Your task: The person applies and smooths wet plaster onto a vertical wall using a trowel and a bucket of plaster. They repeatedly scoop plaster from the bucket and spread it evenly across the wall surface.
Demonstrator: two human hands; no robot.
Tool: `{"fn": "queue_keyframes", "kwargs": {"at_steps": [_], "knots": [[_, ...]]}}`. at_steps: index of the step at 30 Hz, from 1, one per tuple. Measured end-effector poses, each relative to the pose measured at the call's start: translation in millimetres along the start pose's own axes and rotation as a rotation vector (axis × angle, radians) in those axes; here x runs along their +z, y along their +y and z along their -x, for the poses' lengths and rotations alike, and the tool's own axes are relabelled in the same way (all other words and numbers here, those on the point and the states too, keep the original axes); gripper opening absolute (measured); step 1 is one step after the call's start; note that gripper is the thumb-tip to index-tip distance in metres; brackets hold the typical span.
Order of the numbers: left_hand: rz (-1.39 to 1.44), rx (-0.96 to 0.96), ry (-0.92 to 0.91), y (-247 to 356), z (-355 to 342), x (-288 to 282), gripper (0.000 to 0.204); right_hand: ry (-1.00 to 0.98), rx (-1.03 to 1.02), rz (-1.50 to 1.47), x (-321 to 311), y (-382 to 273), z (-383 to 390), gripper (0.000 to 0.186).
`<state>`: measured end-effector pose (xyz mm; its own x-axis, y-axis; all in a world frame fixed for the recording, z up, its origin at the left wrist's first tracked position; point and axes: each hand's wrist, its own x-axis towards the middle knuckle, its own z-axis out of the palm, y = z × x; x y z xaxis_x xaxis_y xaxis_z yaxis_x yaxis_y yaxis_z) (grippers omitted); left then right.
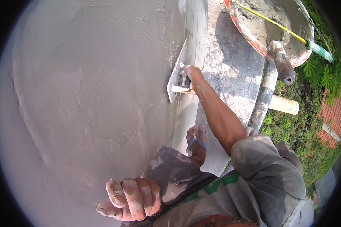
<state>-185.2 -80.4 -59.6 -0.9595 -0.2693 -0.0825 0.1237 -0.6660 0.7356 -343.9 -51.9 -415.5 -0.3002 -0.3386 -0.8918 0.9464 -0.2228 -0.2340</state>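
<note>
My right hand [193, 78] is wrapped round the handle of a plastering trowel [175, 77]. The trowel's long pale blade stands edge-on close to the grey plastered wall [83, 94], near its right border; whether the whole blade touches the wall cannot be seen. Wet-looking plaster with ridges and smear marks covers this wall. At the lower left, my left hand [134, 198] hovers before the wall with its fingers loosely bent and the thumb apart. Nothing shows in it, and plaster residue coats its fingertips.
A round tub [250, 41] of grey mortar stands at the upper right, with a yellow rod [271, 20] with a green grip across it. Beside it a pole end [283, 64] juts out. My sandalled foot [196, 140] rests on a narrow stained platform [235, 75]; greenery [303, 132] lies beyond.
</note>
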Motion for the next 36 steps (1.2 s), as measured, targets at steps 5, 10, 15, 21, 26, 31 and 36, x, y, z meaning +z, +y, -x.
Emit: {"fn": "queue_keyframes", "kwargs": {"at_steps": [5, 10, 15, 21, 26, 31, 36], "knots": [[-0.029, 0.036, 0.074, 7.7, 11.8, -0.8, 0.045, 0.06, 0.038, 0.077, -5.8, -15.1, -37.0, 0.009], [-0.028, 0.006, 0.024, 7.7, 12.2, 0.8, 0.044, -0.163, -0.232, 0.015, 22.4, -76.2, 4.4, 0.01], [0.028, 0.012, -0.028, 3.8, 6.4, 2.4, 0.044, -0.184, -0.418, -0.003, 45.5, -121.2, 86.9, 0.011], [0.039, -0.004, -0.081, 0.2, 9.4, 4.6, 0.045, -0.052, -0.068, -0.046, -1.7, -28.4, 70.4, 0.014], [0.055, -0.04, -0.079, 0.2, 9.0, 7.6, 0.045, -0.314, 0.133, -0.457, -28.4, 64.0, 48.9, 0.014], [0.073, -0.03, -0.076, -3.1, 6.3, 3.9, 0.045, -0.258, 0.062, -0.405, -34.9, 55.9, -8.9, 0.022], [0.029, -0.034, -0.036, 3.5, 8.5, 0.6, 0.044, -0.223, 0.126, -0.377, -19.1, 17.6, -20.0, 0.025]]}}
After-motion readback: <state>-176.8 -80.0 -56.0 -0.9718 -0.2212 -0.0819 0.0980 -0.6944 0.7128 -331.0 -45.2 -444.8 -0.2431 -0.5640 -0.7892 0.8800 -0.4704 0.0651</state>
